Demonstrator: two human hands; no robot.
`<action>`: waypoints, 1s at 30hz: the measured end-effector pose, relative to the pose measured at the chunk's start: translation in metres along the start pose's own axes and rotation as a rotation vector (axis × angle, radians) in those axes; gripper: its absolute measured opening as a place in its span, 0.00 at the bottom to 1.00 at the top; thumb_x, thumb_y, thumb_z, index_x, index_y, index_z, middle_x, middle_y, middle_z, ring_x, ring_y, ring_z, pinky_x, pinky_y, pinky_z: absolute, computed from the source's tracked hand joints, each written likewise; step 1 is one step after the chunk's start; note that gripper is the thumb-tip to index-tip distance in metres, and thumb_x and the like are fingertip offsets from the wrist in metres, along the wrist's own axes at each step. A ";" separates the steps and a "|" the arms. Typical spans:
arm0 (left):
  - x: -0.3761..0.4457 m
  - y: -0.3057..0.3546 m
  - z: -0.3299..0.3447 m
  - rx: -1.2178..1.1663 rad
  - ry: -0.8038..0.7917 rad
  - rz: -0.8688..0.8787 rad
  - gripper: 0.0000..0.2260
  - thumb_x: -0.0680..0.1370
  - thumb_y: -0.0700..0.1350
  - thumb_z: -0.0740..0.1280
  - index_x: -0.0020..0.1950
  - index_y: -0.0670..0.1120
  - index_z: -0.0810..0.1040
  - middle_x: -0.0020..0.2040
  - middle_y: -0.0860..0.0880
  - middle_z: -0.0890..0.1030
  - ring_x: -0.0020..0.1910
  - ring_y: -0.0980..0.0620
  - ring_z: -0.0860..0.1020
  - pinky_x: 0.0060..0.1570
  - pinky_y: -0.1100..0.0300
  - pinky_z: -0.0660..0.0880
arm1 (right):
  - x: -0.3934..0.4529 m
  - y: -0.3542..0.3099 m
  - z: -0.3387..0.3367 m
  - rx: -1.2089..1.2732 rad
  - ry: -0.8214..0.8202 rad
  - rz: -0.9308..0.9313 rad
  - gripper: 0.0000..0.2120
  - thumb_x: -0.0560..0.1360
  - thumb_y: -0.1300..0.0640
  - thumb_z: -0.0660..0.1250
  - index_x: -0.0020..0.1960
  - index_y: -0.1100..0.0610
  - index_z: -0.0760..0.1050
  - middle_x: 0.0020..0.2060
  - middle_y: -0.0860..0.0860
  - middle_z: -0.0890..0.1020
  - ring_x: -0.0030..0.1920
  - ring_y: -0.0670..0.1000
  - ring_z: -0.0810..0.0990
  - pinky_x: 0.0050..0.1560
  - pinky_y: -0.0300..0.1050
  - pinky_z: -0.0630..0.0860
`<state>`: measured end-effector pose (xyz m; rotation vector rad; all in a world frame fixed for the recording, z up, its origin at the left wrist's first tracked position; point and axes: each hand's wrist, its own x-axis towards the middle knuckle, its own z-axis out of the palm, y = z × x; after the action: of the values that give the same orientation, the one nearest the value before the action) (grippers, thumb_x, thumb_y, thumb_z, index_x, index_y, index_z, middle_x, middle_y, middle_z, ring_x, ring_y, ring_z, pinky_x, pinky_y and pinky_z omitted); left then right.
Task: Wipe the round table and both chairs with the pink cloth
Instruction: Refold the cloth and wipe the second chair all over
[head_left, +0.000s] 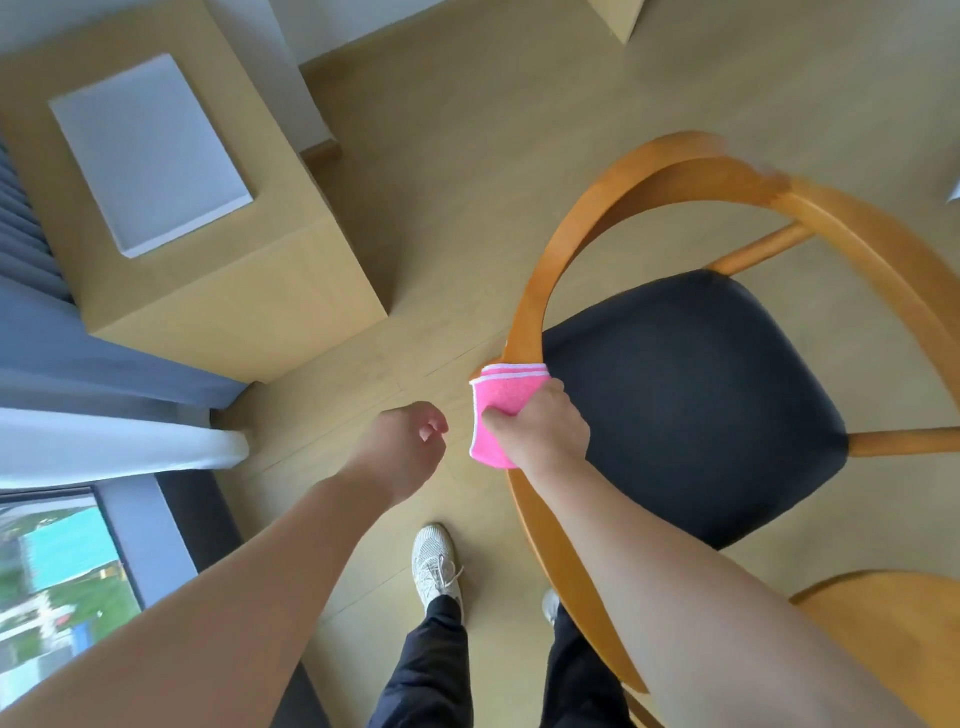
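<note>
The folded pink cloth with white-stitched edges (501, 410) is pressed against the curved orange-brown wooden backrest rail of the chair (524, 322), at the rail's left side, just where the rail sweeps down beside the black padded seat (691, 405). The cloth is clamped by the right hand (540, 431), the thumb laid across its near face and the fingers wrapped round the rail behind it. The cloth's long axis is seen to run along the rail, from the white-trimmed edge at the top, pointing away up the curve, to the rounded fold nearest the wrist. The rail itself arcs from the lower middle of the view up and over to the right, and its far part is blurred. The left hand (410, 447) is held just beside the cloth, apart from it, loosely curled with the fingertips drawn in toward the palm and nothing gripped. A slice of the round orange wooden table (893, 639) is caught at the lower right corner, close behind the right forearm. A pale wooden cabinet (218, 291) with a flat white rectangular tray (150, 150) on top is stood to the left, well apart from the chair. A white laced trainer (435, 566) and black trousers (431, 675) are seen on the light floor (467, 156) below.
</note>
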<state>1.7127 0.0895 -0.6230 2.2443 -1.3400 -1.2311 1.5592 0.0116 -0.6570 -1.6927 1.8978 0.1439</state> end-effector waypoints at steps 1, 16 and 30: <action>0.002 0.001 -0.001 -0.016 0.016 -0.001 0.09 0.75 0.39 0.62 0.43 0.54 0.75 0.39 0.56 0.78 0.39 0.48 0.78 0.39 0.58 0.75 | 0.007 -0.005 -0.002 0.004 0.004 -0.001 0.30 0.66 0.38 0.70 0.57 0.58 0.67 0.43 0.49 0.75 0.39 0.50 0.75 0.35 0.43 0.74; 0.022 0.023 0.009 0.036 0.034 -0.044 0.08 0.75 0.43 0.60 0.48 0.54 0.76 0.38 0.58 0.77 0.40 0.53 0.77 0.40 0.60 0.74 | 0.068 -0.021 -0.052 -0.184 0.029 -0.232 0.31 0.76 0.37 0.58 0.67 0.60 0.64 0.55 0.55 0.76 0.50 0.53 0.78 0.40 0.45 0.77; 0.023 0.021 0.009 0.121 0.054 0.022 0.08 0.76 0.44 0.60 0.50 0.53 0.77 0.40 0.57 0.77 0.40 0.54 0.75 0.39 0.62 0.71 | 0.091 -0.027 -0.074 -0.918 -0.339 -1.350 0.36 0.73 0.65 0.68 0.76 0.52 0.57 0.76 0.51 0.60 0.77 0.52 0.49 0.69 0.45 0.34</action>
<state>1.6986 0.0607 -0.6286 2.3197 -1.4508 -1.1012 1.5564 -0.1058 -0.6324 -2.8916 0.0955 0.7399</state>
